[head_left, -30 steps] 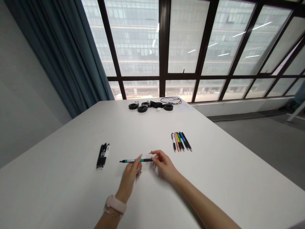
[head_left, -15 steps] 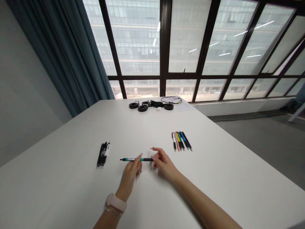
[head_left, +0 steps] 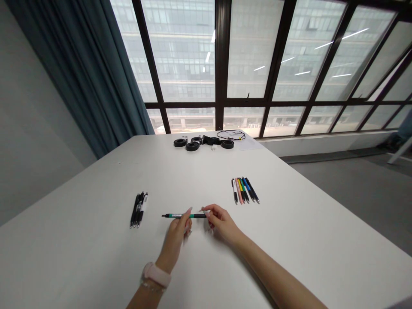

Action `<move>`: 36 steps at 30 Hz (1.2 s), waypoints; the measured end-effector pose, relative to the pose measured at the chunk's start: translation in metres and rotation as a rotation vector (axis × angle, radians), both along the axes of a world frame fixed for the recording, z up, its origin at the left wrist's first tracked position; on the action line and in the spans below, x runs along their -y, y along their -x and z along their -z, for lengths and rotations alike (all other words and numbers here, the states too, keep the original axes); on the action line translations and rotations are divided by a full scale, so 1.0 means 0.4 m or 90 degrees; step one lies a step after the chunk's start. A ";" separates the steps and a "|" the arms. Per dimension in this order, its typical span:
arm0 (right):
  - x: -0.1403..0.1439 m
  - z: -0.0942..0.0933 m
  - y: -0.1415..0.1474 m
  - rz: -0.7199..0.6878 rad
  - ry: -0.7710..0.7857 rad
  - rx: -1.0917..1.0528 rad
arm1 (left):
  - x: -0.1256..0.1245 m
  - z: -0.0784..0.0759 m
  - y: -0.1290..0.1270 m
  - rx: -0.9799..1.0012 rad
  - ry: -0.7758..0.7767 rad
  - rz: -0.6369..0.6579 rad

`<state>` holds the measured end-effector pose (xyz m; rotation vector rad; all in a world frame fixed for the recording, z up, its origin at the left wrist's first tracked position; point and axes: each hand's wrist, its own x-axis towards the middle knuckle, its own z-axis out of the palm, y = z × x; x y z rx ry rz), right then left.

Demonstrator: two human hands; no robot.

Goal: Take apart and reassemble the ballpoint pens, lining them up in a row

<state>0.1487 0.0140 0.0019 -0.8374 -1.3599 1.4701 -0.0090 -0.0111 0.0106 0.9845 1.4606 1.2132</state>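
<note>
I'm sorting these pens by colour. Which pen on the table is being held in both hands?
The green-and-black pen, level between the left hand and right hand. The dark pens and coloured pens lie untouched.

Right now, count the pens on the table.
About 10: one green pen held by both hands, six in the coloured row to the right, roughly three in the black cluster to the left. The cluster overlaps, so one may be hidden.

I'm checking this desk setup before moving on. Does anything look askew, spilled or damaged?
Nothing stands out. The green pen is held level between the left hand and right hand. The black pens and the coloured pens lie in tidy rows on the white table.
</note>
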 end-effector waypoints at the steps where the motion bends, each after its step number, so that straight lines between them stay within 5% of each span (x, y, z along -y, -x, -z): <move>1: 0.000 0.001 0.000 0.000 0.003 0.009 | -0.001 0.004 0.002 -0.002 -0.002 0.000; 11: -0.009 0.019 -0.009 0.011 -0.004 0.118 | -0.006 0.029 0.011 0.037 -0.038 -0.006; 22: -0.004 0.023 -0.008 0.032 -0.016 0.170 | -0.009 0.029 0.008 -0.070 -0.123 -0.031; 30: -0.009 0.024 -0.006 0.041 -0.009 0.156 | -0.013 0.017 -0.001 0.007 -0.122 0.044; 36: -0.005 0.017 -0.014 0.054 -0.018 0.137 | -0.015 0.004 0.005 0.071 -0.084 -0.027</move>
